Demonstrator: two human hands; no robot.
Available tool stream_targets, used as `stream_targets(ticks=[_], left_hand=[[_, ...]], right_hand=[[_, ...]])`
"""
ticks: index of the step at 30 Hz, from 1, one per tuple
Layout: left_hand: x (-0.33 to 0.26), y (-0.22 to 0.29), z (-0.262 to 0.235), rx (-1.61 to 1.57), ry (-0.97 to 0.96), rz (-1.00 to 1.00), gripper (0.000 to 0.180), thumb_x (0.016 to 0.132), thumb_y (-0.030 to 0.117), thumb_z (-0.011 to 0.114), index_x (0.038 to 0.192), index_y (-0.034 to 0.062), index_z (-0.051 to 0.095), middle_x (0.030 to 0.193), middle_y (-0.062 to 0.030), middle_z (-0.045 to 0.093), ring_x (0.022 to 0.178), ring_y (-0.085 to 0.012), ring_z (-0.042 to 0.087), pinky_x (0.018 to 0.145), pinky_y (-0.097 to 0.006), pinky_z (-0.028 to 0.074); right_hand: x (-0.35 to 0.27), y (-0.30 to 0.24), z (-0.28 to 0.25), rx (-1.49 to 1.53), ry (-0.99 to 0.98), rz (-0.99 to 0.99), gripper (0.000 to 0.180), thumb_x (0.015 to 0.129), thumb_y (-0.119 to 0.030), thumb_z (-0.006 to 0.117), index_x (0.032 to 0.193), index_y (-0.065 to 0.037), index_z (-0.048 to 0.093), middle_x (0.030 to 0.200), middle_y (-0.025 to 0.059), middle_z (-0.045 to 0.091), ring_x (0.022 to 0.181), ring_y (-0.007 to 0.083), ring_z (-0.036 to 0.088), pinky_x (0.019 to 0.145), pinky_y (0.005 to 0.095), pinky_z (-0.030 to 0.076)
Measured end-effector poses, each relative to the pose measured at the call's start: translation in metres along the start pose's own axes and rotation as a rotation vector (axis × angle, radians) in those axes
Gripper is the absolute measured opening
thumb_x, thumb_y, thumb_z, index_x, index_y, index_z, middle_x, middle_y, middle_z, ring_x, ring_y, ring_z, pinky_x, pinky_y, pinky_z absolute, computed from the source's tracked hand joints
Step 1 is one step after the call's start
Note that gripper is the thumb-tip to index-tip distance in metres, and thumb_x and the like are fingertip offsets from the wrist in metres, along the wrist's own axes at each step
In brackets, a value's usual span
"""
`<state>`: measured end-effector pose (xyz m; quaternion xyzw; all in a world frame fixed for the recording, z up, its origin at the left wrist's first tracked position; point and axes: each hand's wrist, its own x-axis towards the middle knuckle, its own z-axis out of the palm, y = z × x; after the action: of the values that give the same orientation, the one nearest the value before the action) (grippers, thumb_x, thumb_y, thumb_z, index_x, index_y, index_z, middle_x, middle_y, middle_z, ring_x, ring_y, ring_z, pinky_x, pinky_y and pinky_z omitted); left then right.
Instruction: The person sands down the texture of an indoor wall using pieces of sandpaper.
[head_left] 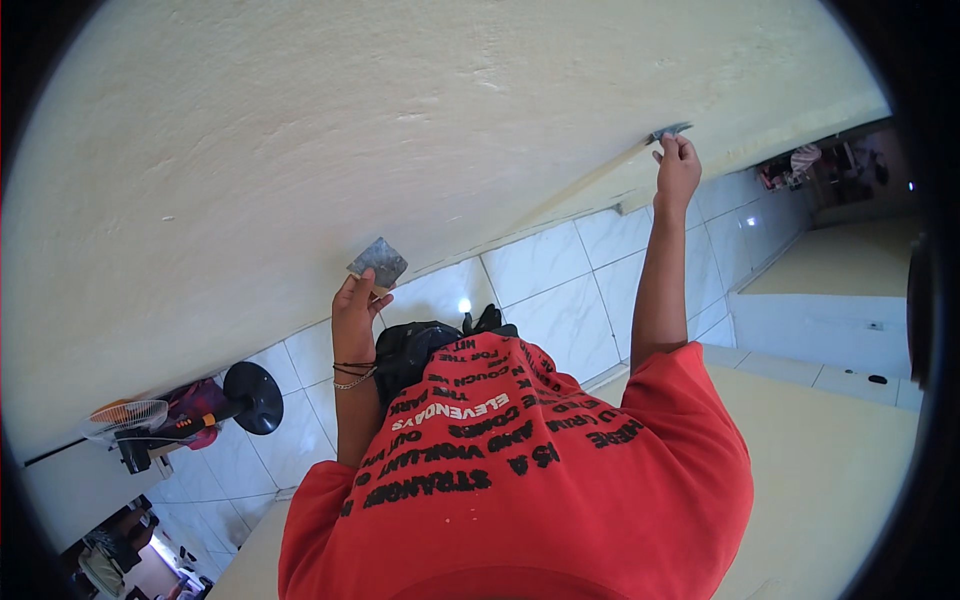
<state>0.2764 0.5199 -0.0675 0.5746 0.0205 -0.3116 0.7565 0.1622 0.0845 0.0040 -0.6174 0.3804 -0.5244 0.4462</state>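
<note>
Grey plate [383, 258] is partly hidden by the left hand [354, 306].

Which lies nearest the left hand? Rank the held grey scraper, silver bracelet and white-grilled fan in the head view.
1. Grey scraper: in the grip of the left hand.
2. Silver bracelet: just below that hand.
3. White-grilled fan: off to the left, farthest.

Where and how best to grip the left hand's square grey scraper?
Probably pinch the square grey scraper at its lower edge, coming from below in view: it looks flat, the left hand holds it there, and its top corner is free.
</note>
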Motion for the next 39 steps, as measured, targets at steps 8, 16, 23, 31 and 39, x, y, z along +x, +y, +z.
stream_targets(ticks=[8,16,23,31,39], left_hand=[[-0.013,0.006,0.015,-0.027,0.063,0.000,0.027,0.087,0.029,0.055,0.100,0.0046,0.059,0.090,-0.0024,0.061,0.081,-0.0111,0.059,0.071,-0.025,0.047],[-0.026,0.015,0.019,-0.035,0.174,0.024,0.022,0.088,0.026,0.054,0.095,0.0057,0.058,0.082,0.0007,0.057,0.073,-0.0075,0.055,0.069,-0.024,0.047],[-0.028,0.024,0.017,0.001,0.156,0.040,0.025,0.090,0.026,0.050,0.103,0.0050,0.054,0.093,-0.0038,0.062,0.083,-0.0124,0.060,0.070,-0.025,0.048],[-0.009,0.013,0.009,0.014,0.096,0.005,0.023,0.088,0.028,0.053,0.095,0.0065,0.058,0.085,-0.0014,0.061,0.079,-0.0111,0.059,0.070,-0.024,0.047],[0.003,0.006,-0.003,0.015,-0.019,0.008,0.024,0.088,0.029,0.054,0.096,0.0063,0.058,0.084,-0.0014,0.061,0.080,-0.0119,0.059,0.071,-0.026,0.047]], right_hand=[[-0.085,-0.038,0.046,-0.296,-0.328,-0.527,0.006,0.077,-0.007,0.060,0.076,-0.002,0.061,0.080,0.0116,0.057,0.072,0.0239,0.058,0.056,0.0295,0.050],[-0.217,-0.106,0.128,0.133,-1.019,0.211,0.013,0.084,-0.008,0.056,0.089,0.001,0.064,0.086,0.0062,0.064,0.079,0.0100,0.059,0.063,0.0229,0.049],[-0.238,-0.118,0.143,0.651,-1.117,0.572,0.022,0.088,-0.016,0.054,0.094,0.004,0.061,0.091,0.0097,0.063,0.080,0.0148,0.060,0.073,0.0276,0.050],[-0.130,-0.053,0.076,0.810,-0.606,0.559,0.012,0.087,-0.011,0.047,0.087,-0.001,0.054,0.083,0.0144,0.062,0.080,0.0241,0.063,0.073,0.0342,0.053],[-0.018,-0.027,0.012,0.409,-0.181,0.249,0.015,0.085,-0.015,0.050,0.086,-0.001,0.056,0.078,0.0090,0.061,0.072,0.0173,0.060,0.068,0.0293,0.049]])
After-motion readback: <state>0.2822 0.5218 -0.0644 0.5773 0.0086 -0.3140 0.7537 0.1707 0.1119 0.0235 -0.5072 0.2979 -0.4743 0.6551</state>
